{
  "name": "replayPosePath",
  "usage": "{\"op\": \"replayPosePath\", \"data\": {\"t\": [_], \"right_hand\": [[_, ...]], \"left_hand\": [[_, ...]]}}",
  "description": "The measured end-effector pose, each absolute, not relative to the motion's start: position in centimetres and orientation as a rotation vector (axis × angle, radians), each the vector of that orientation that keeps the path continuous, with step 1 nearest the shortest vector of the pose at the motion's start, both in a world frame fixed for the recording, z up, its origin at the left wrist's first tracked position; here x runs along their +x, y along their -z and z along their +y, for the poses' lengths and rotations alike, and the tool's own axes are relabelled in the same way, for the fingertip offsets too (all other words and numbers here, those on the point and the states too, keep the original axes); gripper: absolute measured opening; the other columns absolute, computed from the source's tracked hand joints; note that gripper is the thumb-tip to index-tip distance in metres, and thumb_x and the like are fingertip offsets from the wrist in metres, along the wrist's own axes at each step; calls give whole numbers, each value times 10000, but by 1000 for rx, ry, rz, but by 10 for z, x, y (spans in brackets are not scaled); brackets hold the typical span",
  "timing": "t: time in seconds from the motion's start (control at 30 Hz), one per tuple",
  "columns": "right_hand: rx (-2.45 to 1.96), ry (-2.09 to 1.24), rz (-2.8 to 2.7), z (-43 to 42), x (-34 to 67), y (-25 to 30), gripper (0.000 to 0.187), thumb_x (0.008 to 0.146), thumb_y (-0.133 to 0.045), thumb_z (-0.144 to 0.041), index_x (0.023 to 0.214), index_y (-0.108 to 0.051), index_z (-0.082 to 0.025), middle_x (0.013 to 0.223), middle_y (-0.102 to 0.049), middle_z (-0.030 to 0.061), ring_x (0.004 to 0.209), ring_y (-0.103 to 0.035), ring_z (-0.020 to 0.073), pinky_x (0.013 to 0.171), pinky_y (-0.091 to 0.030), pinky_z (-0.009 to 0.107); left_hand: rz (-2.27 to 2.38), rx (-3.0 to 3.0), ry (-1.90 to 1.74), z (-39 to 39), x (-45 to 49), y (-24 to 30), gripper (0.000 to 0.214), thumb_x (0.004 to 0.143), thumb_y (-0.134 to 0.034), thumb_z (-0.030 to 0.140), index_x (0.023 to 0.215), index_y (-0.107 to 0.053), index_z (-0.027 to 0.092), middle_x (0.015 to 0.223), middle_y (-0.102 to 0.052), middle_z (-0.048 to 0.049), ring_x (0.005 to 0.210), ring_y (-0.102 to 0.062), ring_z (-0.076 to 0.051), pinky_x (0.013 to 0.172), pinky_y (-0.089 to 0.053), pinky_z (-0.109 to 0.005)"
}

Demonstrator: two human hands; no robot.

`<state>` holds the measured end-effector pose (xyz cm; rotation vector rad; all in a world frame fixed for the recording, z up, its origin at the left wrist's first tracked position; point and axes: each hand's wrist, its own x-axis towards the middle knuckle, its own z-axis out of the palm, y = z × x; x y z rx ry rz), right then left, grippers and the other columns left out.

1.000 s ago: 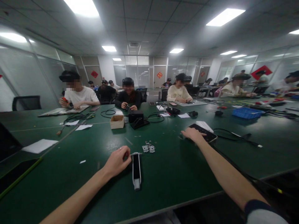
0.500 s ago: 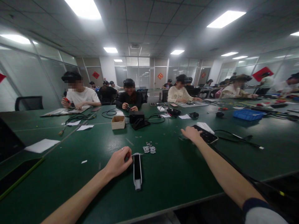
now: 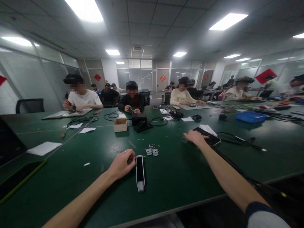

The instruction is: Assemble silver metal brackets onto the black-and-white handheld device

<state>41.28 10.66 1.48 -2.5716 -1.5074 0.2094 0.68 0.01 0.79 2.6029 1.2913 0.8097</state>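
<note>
My left hand [image 3: 123, 163] rests on the green table with its fingers curled in, at the upper left of a long narrow piece [image 3: 140, 173]. That piece has a pale rim, a dark middle and a grey block at its near end. Whether anything is in the curled fingers is hidden. Small metal plates [image 3: 152, 152] lie just beyond it, with several tiny rings or nuts [image 3: 152, 146] behind them. My right hand [image 3: 196, 138] reaches forward, fingers extended, and one finger touches the dark face of a phone [image 3: 210, 138].
Behind the phone lies a white slab-like item [image 3: 208, 129], with black cables [image 3: 237, 138] to the right. Farther off are a blue basket [image 3: 251, 117], a small cardboard box [image 3: 120, 125] and a black stand [image 3: 140, 122]. Several people sit across the table [image 3: 114, 196].
The view has shifted very slightly. My right hand's finger has moved a little on the phone; my left hand stays put beside the narrow piece.
</note>
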Motion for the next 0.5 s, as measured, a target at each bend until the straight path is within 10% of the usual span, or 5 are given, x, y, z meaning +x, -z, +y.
{"op": "replayPosePath", "data": {"t": [0.5], "right_hand": [[-2470,-10,-1539,112,433,-11,538,943,-363,-460,1200,-599,-51,1254,-539,269,1157,-517,404,1004,-225,640]], "left_hand": [[1292,2602,-768,1,6,-5,61,826,-462,220,796,-503,184,751,-574,-6,645,-526,-147,608,-410,-263]]}}
